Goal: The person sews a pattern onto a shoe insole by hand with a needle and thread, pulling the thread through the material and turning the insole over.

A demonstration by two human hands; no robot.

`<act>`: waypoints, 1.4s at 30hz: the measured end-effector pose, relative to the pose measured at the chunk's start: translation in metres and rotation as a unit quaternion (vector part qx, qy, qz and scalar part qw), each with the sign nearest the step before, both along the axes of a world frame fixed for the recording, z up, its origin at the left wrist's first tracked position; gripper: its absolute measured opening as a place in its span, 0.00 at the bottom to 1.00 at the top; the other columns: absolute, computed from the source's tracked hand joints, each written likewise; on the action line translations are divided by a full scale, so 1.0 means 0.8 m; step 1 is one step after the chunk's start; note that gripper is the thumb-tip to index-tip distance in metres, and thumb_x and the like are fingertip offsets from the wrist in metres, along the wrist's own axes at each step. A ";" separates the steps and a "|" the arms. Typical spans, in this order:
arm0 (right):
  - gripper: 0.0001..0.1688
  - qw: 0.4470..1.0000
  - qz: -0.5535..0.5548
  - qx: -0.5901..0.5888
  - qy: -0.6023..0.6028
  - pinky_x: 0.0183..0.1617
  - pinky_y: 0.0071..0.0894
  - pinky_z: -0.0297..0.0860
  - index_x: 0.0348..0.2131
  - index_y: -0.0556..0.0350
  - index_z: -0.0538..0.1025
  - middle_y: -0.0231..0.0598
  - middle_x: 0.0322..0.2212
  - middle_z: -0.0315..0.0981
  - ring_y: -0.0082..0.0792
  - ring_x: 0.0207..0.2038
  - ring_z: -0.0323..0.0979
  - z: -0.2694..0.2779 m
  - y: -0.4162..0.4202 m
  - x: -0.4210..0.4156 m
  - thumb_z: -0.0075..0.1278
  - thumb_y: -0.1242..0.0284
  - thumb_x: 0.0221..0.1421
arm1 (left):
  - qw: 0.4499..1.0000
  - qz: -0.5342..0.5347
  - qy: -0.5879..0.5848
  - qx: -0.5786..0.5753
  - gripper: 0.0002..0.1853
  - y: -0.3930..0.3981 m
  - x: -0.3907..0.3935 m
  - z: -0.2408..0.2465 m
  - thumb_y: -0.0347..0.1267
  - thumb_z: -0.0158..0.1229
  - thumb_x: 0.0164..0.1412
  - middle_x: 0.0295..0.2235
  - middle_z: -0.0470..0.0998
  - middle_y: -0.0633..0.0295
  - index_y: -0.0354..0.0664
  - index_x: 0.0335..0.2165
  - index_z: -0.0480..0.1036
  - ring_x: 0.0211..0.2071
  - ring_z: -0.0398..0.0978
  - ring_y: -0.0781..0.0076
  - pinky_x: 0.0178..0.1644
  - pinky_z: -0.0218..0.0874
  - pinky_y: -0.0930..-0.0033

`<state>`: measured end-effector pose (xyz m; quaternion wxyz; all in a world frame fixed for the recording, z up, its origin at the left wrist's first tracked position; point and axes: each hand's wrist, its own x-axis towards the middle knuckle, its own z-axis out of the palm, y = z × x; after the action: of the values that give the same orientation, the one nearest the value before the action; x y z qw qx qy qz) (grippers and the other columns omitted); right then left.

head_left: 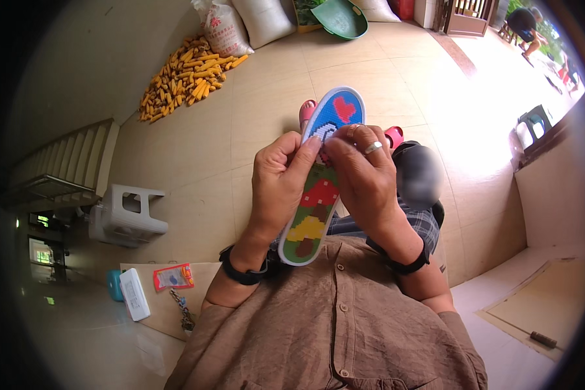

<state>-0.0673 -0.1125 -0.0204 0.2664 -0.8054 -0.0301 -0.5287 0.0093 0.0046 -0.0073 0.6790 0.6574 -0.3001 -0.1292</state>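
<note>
A cross-stitched shoe insole [317,195] with a white edge is held up, tilted, in front of my brown shirt. Its pattern has a red heart on blue at the top and red and yellow mushrooms on green below. My left hand [282,178] grips the left edge, thumb on the stitched face. Over the right side of the middle, my right hand [363,168] has its thumb and forefinger drawn together at the white motif. Any needle or thread between those fingertips is too hidden to see. Rings show on two right fingers.
Close by my right arm is a person [426,214] in plaid. Left are a plastic stool [131,214] and a board [163,312] bearing a white box [134,294], a red-edged packet [173,276] and a cord. Corn cobs [185,78], sacks [265,22] and a green basket [343,22] lie ahead.
</note>
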 end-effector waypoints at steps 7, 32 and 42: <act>0.11 0.700 0.439 0.560 -0.061 0.26 0.30 0.77 0.37 0.61 0.65 0.38 0.20 0.67 0.31 0.22 0.72 0.045 -0.037 -0.052 0.34 0.71 0.66 | 0.999 0.042 0.010 0.017 0.12 0.021 0.073 -0.023 0.30 0.54 0.62 0.19 0.69 0.76 0.40 0.22 0.70 0.21 0.61 0.93 0.23 0.54 0.84; 0.10 0.961 0.123 0.229 0.093 0.22 0.28 0.66 0.39 0.61 0.71 0.43 0.16 0.67 0.30 0.18 0.71 0.002 0.006 -0.031 0.45 0.84 0.55 | 0.981 0.092 -0.162 0.053 0.20 0.022 0.016 0.009 0.30 0.54 0.62 0.13 0.58 0.75 0.40 0.16 0.59 0.18 0.51 0.90 0.19 0.44 0.80; 0.10 0.967 0.128 0.207 0.068 0.23 0.34 0.68 0.37 0.62 0.73 0.50 0.20 0.72 0.45 0.21 0.74 -0.005 0.012 -0.025 0.48 0.84 0.52 | 0.977 0.081 -0.185 0.064 0.19 0.023 -0.005 0.021 0.29 0.55 0.62 0.14 0.60 0.74 0.39 0.17 0.60 0.18 0.52 0.91 0.20 0.45 0.80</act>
<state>-0.0870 -0.1026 -0.0244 0.4945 -0.7558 -0.0048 -0.4292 0.0056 0.0229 0.0094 0.5763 0.7342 -0.3577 0.0308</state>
